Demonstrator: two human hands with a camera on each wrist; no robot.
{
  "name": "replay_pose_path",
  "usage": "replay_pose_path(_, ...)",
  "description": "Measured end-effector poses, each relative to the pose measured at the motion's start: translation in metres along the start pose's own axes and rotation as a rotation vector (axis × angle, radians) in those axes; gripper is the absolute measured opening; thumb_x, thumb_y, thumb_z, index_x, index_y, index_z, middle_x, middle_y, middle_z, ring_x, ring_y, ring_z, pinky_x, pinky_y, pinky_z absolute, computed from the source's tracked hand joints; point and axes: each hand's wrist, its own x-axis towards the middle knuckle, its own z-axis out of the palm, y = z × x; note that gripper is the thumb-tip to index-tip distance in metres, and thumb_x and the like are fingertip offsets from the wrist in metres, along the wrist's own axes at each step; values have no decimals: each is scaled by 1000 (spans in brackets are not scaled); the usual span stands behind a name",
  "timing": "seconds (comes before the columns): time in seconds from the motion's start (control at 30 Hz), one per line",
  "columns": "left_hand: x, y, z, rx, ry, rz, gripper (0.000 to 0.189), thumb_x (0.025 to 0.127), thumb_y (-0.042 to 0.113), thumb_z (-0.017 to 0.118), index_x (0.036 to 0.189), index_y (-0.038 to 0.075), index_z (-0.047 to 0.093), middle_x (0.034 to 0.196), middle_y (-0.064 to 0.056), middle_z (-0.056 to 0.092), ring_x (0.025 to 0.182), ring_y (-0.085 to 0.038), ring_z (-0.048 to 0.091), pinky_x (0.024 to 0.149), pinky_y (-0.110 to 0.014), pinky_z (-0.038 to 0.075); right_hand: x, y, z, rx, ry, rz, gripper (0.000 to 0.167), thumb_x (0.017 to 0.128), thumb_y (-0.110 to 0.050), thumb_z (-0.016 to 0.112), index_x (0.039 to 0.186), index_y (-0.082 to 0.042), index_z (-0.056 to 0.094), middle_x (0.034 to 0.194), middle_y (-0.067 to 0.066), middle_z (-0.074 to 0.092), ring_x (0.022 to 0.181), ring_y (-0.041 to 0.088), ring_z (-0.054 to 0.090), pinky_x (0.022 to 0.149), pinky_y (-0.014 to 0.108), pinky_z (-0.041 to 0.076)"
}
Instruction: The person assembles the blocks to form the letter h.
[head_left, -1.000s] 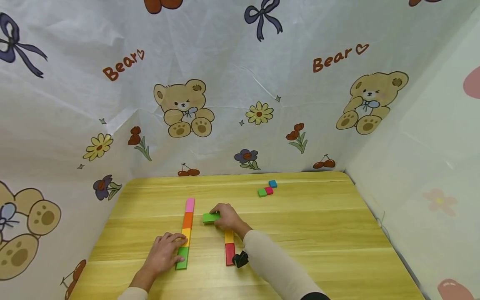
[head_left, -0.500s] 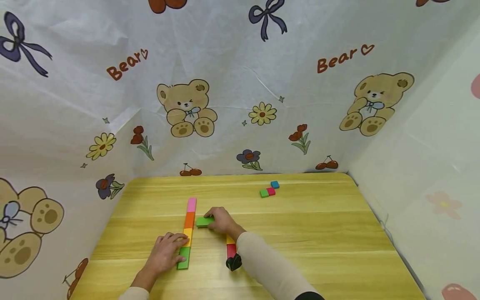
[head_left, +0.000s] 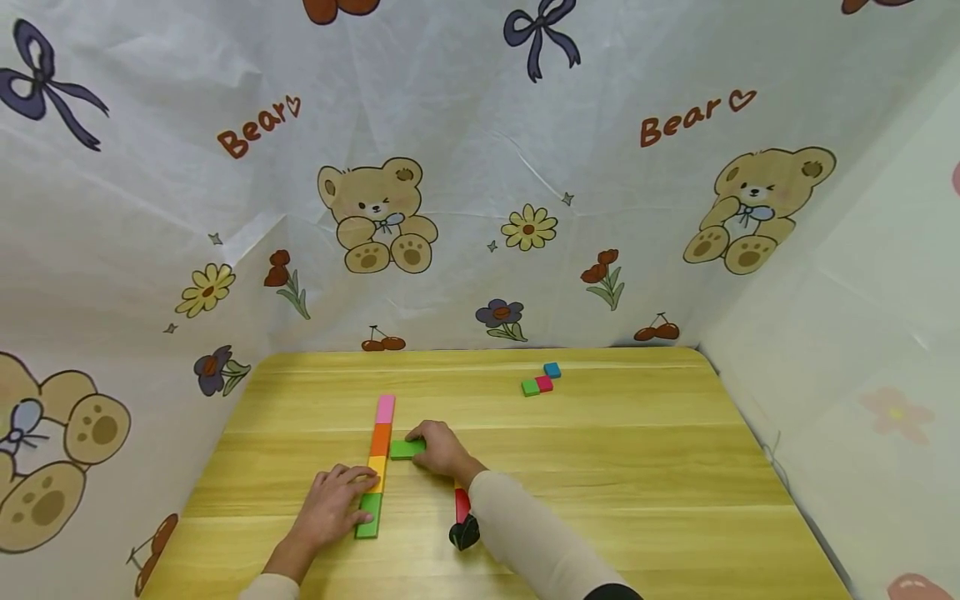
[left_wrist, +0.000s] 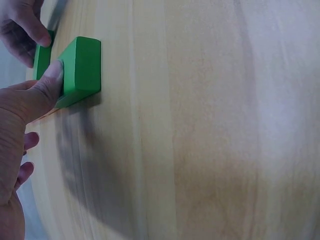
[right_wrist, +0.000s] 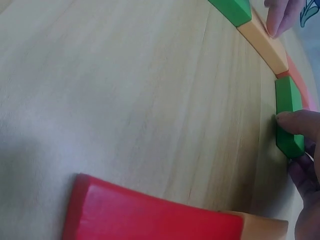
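Observation:
A straight row of flat blocks lies at the left of the table: green, yellow, orange and pink. My left hand rests on it, thumb on the green block and fingertips on the yellow. Between thumb and fingers, my right hand pinches another green block, lying crosswise. Its left end meets the row at the orange block, or sits just short of it. Under the right forearm, a red block and a yellow block stand end to end, partly hidden.
Small green, red and blue blocks lie near the back edge of the wooden table. A bear-printed sheet hangs behind. A black wrist device covers part of the red block.
My right hand has carried the green block leftward, up to the row. The left hand keeps its place on the row. The head view has shifted slightly.

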Motion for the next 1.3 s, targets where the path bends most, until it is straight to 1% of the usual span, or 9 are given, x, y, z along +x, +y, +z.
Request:
replay_pose_path(0.37,0,0,0,-3,-1,-3,56,69,35,82,120,15,69,123,3,60,104,-20,51,85,-46,39,3,2,4,-4,14,-12,30,77,-8,79,107,-8,74,102,0,68,97,12,61,88,24,47)
replay_pose_path(0.63,0,-1,1,3,-12,-8,57,70,36,81,121,15,68,124,3,59,104,-20,51,84,-46,39,2,1,3,30,21,-10,29,78,-8,79,106,-7,74,103,1,68,99,14,61,90,25,47)
replay_pose_path(0.8,-1,0,1,8,1,-6,57,69,36,81,121,15,69,123,3,60,103,-19,51,84,-45,40,1,1,2,39,20,-5,29,79,-10,79,107,-8,74,104,1,68,101,15,61,91,26,47)
replay_pose_path(1.07,0,-1,1,4,25,1,56,67,35,82,119,16,70,122,5,60,102,-18,51,83,-44,40,2,0,1,26,19,-9,30,80,-10,79,108,-7,73,106,2,68,103,16,61,92,27,47)
replay_pose_path(1.3,0,-1,1,7,16,9,56,69,35,82,120,15,69,123,3,60,103,-19,51,83,-44,40,2,1,2,42,29,-10,29,79,-10,79,108,-7,73,105,3,68,103,17,61,91,28,47)
